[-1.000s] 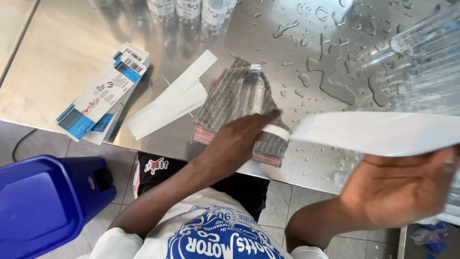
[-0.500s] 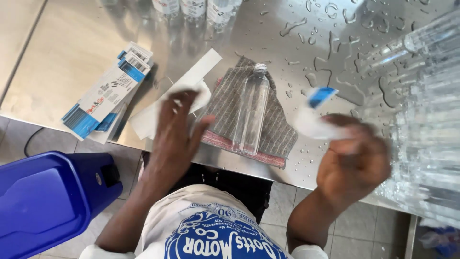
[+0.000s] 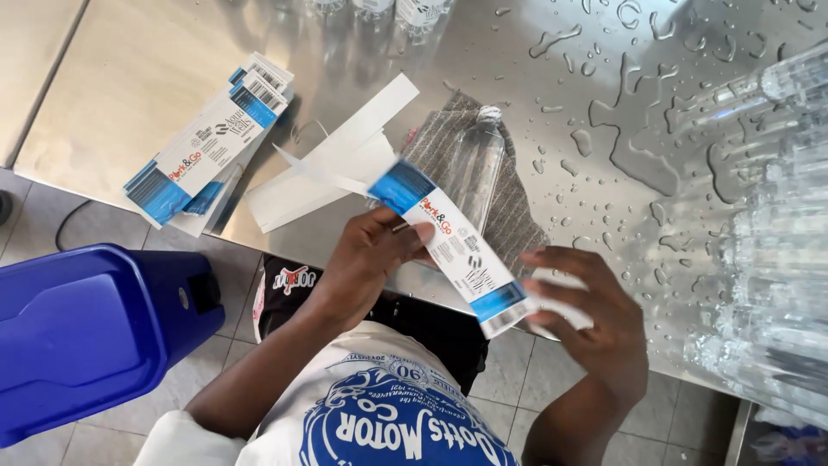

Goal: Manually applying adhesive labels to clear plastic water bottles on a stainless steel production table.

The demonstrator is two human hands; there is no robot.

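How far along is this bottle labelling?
Done: labelled bottles stand at the table's far edge, and peeled backing strips lie on it. In hand: both hands, left and right, hold a label. Left: the bare bottle on the cloth, the label stack and more bare bottles.

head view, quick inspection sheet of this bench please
surface: steel table, wet with droplets and puddles on its right half
job's things: blue-and-white label strip held between both hands; clear empty bottle lying on a grey striped cloth
clutter: label stack, white backing strips, clear bottles massed at right
grippers: left hand pinches the strip's upper end, right hand its lower end
cables: dark cable on the floor
surroundings: blue container, tiled floor
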